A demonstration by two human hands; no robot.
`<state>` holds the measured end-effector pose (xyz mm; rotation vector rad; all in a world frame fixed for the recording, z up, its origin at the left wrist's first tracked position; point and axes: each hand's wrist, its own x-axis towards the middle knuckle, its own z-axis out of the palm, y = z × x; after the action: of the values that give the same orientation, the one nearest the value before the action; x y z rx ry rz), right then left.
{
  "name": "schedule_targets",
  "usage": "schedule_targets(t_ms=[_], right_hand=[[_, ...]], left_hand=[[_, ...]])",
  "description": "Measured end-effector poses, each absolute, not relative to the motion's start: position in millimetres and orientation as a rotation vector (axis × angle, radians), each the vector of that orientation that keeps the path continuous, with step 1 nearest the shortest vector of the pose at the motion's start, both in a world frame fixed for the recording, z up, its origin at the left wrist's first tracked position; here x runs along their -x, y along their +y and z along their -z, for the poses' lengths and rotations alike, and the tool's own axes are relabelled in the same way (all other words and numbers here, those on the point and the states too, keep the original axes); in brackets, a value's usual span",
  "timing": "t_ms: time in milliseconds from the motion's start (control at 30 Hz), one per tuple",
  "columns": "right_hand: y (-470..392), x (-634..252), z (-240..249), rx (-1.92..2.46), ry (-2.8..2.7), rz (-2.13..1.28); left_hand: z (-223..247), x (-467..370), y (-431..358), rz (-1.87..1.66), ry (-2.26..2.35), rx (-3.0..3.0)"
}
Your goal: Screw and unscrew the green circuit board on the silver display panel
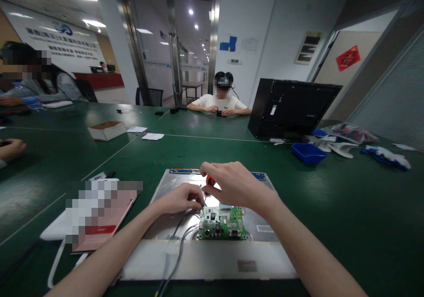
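My right hand (pixel 232 184) grips a screwdriver (pixel 210 181) with an orange-red and black handle, its thin shaft pointing down. The shaft reaches the upper left corner of a green circuit board (pixel 223 222). Close to the tip, my left hand (pixel 185 197) has its thumb and fingers pinched together. What lies between them, if anything, is too small to make out. The board rests on the metal back of a flat display panel (pixel 265 259), which lies on the table. Dark cables (pixel 181 248) run from the board's left side towards me.
Left of the panel lie a pink booklet (pixel 99 233) and a white item. A black monitor (pixel 294 107), a blue tray (pixel 308 152) and gloves (pixel 387 156) are at the right. An open white box (pixel 107 130) stands at far left. Other people sit around the green table (pixel 351 213).
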<state>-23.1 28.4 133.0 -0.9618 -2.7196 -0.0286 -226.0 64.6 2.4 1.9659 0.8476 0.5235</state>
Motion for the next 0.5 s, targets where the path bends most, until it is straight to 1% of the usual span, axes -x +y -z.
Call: schedule_targets(t_ms=[133, 300, 500], right_hand=[[29.7, 22.3, -132.8, 0.984, -2.735, 0.033], [27.2, 19.4, -133.0, 0.906, -2.742, -0.015], [26.6, 23.1, -131.3, 0.931, -2.727, 0.041]], left_hand=[[-2.8, 226.1, 64.1, -0.516, 0.853, -1.958], [-2.5, 226.4, 65.3, -0.523, 0.849, -2.004], [-4.5, 225.5, 64.5, -0.524, 0.842, -2.013]])
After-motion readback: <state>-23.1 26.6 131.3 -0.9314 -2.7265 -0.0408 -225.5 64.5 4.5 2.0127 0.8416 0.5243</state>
